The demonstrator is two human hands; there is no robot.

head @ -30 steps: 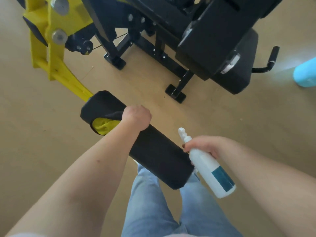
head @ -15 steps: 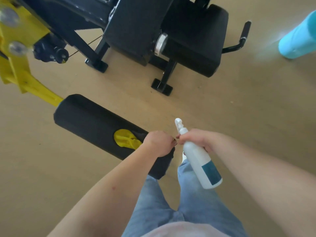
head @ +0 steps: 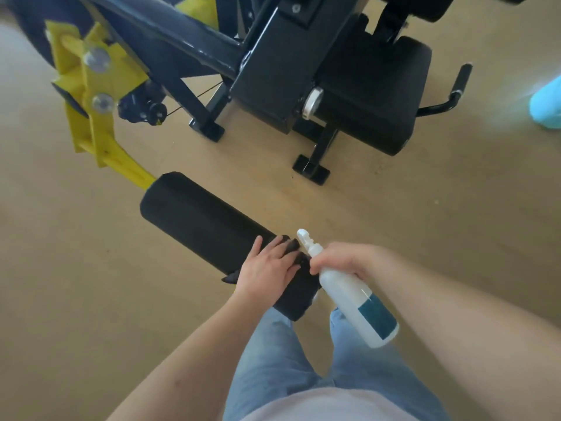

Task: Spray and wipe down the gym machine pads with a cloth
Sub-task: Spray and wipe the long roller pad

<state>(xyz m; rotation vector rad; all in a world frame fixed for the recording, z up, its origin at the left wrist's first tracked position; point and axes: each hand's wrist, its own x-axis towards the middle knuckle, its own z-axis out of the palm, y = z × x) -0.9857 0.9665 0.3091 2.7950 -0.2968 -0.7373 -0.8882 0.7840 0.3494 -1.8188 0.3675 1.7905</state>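
The left hand [head: 267, 268] is laid flat, fingers straight, on a dark cloth [head: 293, 246] pressed to the near end of the black roller pad [head: 200, 220]. A white spray bottle [head: 358, 305] with a teal label is gripped by the right hand [head: 343, 259], its nozzle just beside the cloth. The matte, cylindrical pad is carried on a yellow arm [head: 121, 159].

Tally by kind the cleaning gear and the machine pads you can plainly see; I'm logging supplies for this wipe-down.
White plastic spray bottle with teal label: 1
Dark cloth: 1
Black cylindrical foam roller pad: 1
Black flat upholstered seat pad: 1
Total: 4
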